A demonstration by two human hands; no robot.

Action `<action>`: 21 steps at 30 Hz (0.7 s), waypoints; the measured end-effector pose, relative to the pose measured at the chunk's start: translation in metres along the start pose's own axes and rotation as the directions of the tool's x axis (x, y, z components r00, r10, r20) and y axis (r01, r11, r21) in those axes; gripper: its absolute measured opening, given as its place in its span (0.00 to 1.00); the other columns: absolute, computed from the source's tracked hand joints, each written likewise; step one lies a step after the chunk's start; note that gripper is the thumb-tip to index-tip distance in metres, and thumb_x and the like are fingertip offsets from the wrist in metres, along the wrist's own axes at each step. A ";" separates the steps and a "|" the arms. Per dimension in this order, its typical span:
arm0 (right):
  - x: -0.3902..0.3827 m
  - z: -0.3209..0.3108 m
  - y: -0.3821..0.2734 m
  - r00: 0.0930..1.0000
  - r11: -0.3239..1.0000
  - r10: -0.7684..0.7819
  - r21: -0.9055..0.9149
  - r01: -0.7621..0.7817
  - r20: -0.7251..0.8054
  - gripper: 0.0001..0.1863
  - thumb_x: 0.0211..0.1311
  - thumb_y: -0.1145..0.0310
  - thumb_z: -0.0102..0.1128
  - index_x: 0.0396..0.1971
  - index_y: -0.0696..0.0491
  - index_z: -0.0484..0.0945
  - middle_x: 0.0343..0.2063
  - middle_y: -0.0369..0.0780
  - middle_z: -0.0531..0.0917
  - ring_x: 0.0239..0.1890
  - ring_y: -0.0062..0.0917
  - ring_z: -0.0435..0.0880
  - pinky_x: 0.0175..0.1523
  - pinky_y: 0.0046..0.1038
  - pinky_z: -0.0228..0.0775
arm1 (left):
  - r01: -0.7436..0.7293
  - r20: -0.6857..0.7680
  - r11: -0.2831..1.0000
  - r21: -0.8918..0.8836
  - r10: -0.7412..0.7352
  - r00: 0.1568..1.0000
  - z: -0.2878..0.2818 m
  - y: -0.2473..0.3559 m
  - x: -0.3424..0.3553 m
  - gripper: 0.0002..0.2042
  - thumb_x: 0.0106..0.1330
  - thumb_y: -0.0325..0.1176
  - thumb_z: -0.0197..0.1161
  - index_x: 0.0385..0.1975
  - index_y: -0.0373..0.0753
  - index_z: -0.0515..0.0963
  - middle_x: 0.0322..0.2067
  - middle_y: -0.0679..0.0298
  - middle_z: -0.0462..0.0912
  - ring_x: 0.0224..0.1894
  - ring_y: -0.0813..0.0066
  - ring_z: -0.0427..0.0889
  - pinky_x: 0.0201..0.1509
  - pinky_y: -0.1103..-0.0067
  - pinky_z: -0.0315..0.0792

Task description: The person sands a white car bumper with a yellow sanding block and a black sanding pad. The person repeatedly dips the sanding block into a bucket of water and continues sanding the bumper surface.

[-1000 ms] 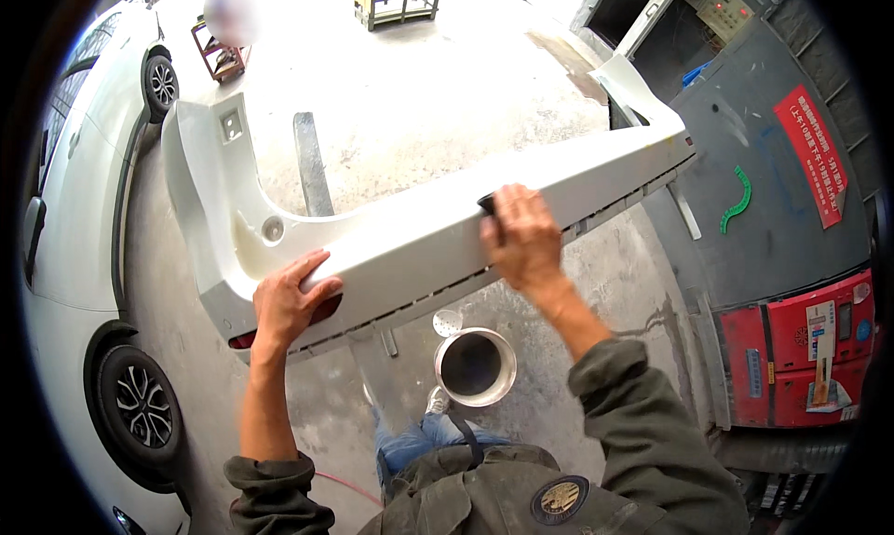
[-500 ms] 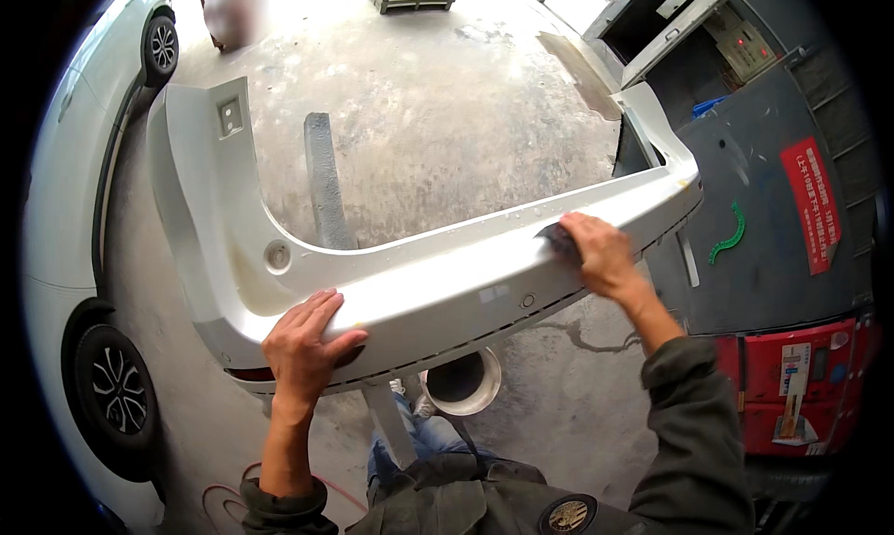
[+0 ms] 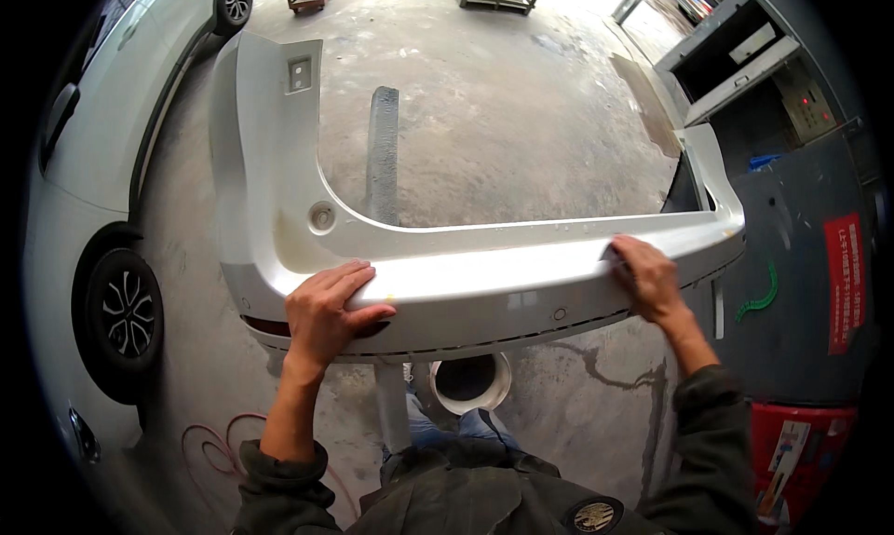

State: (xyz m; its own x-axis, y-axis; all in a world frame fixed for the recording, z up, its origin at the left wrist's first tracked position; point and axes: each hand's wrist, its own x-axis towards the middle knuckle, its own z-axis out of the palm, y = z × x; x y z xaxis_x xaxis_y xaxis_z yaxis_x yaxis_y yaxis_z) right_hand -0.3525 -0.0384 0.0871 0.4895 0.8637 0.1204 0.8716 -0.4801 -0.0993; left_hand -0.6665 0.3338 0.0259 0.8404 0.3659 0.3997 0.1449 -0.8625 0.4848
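Note:
In front of me lies a large white car bumper (image 3: pixel 466 293), with water drops along its upper ledge. My left hand (image 3: pixel 326 316) lies on its near left part, fingers stretched out and thumb spread, holding nothing visible. A dark patch shows under that thumb; I cannot tell if it is a shadow or a reflection. Farther right, my right hand (image 3: pixel 649 279) presses a small dark sheet that looks like sandpaper (image 3: pixel 611 257) against the bumper's top edge. Most of this sheet is hidden by the fingers.
Beneath the bumper are a grey stand post (image 3: pixel 392 409) and a whitish bucket (image 3: pixel 503 386). A white car (image 3: pixel 84 200) stands at left. A red hose (image 3: pixel 207 440) curls on the floor. To the right are a dark cabinet (image 3: pixel 792 218) and a red machine (image 3: pixel 810 442).
My right hand has slid a little to the right along the bumper with the dark sheet. My left hand stays at its spot on the bumper. The whole view has shifted.

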 end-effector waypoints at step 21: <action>-0.051 -0.001 0.101 0.926 0.981 0.159 -0.049 -0.187 -0.341 0.10 0.61 0.66 0.55 0.36 0.57 0.79 0.32 0.48 0.82 0.37 0.41 0.83 0.43 0.41 0.76 | 0.159 -0.181 0.957 0.243 -0.116 0.977 0.080 0.108 0.031 0.17 0.70 0.32 0.49 0.37 0.33 0.88 0.41 0.53 0.90 0.44 0.53 0.89 0.55 0.67 0.79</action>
State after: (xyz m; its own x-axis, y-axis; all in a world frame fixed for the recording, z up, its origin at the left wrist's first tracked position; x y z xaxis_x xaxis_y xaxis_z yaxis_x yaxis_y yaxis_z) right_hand -0.2895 -0.1312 0.0715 0.6018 0.6712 0.4328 0.7651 -0.6400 -0.0714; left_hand -0.5834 0.2241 0.0284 0.7092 0.5210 0.4750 0.3990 -0.8521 0.3387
